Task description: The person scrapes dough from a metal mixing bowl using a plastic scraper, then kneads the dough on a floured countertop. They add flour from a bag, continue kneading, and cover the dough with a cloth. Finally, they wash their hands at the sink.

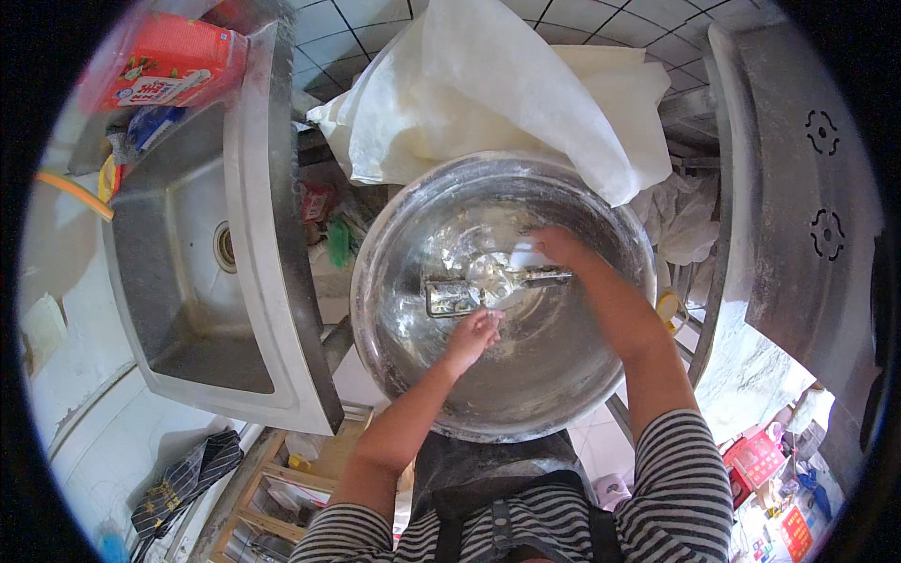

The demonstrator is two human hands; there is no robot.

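Observation:
Before me stands a large round steel mixer bowl (pixel 401 211), its inside wall streaked with flour. A metal mixing blade with a looped arm (pixel 429 299) lies across the bottom around a pale hub (pixel 490 276). My right hand (pixel 558 246) reaches inside near the far right of the blade, its fingers closed on a flat white piece (pixel 525 255) that looks like a scraper. Just in front of the blade, my left hand (pixel 475 338) hangs over the bowl with its fingers curled; whether anything small is between them cannot be told.
A steel sink (pixel 246 281) flanks the bowl on the left, with a red package (pixel 169 63) at its far end. Large pale sacking (pixel 493 91) drapes over the bowl's far rim. On the right runs a metal counter (pixel 781 232). A wooden rack (pixel 267 492) stands lower left.

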